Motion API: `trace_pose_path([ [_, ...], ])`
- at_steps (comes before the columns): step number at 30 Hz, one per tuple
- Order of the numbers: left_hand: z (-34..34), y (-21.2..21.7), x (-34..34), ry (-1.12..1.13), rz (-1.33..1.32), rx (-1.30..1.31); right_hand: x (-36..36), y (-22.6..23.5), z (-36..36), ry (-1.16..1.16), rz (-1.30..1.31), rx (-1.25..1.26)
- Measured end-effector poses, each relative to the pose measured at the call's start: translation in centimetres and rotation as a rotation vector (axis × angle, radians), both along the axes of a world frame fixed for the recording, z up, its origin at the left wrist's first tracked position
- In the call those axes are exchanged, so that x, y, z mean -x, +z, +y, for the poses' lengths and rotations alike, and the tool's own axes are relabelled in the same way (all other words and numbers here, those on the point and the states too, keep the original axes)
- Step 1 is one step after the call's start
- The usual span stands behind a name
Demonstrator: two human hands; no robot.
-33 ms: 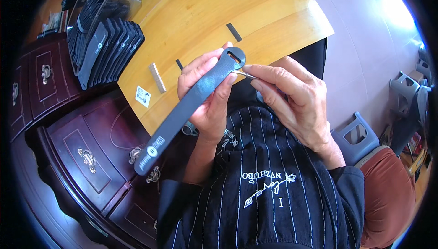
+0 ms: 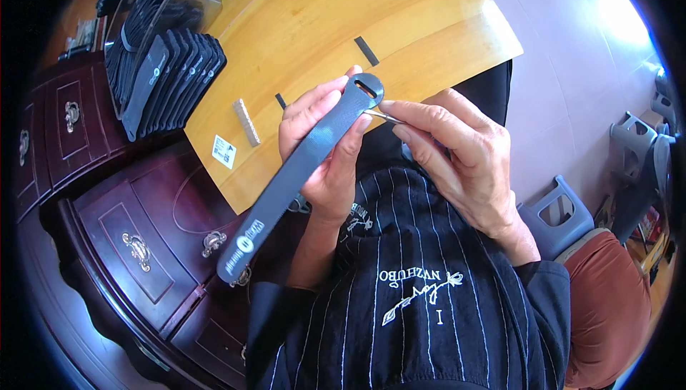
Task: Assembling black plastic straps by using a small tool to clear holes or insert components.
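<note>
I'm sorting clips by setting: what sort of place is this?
Probably a small workroom, perhaps in a home: many matching black straps are bunched at the left of a wooden table, near dark wooden drawers with ornate metal handles.

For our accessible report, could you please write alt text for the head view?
Left hand holds a long black strap; right hand holds a slim metal tool at the strap's slotted end, beside a wooden table.

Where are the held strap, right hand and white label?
Held strap (image 2: 299,172), head view: middle of its dark band.
Right hand (image 2: 471,158), head view: back of the hand.
White label (image 2: 224,152), head view: centre of its face.
</note>
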State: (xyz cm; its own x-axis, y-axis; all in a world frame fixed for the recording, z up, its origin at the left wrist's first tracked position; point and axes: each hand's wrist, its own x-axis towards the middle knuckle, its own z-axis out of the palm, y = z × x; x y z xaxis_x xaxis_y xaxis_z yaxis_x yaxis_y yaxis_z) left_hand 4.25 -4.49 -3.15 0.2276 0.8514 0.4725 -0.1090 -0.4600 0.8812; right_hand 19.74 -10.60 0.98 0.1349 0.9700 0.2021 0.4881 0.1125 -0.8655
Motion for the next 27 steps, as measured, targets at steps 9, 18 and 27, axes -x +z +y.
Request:
trace_pose_path([
  [9,0.2,0.5,0.0,0.183,0.287,-0.255,1.1,-1.1,0.2,-0.085,-0.09,-0.108],
  [18,2.5,-0.8,-0.6,0.311,0.319,-0.651,1.4,-1.7,1.9,0.025,0.988,0.371],
  [27,3.4,-1.2,0.4,0.275,0.404,-0.65,3.0,-1.8,3.4,-0.185,0.108,-0.032],
])
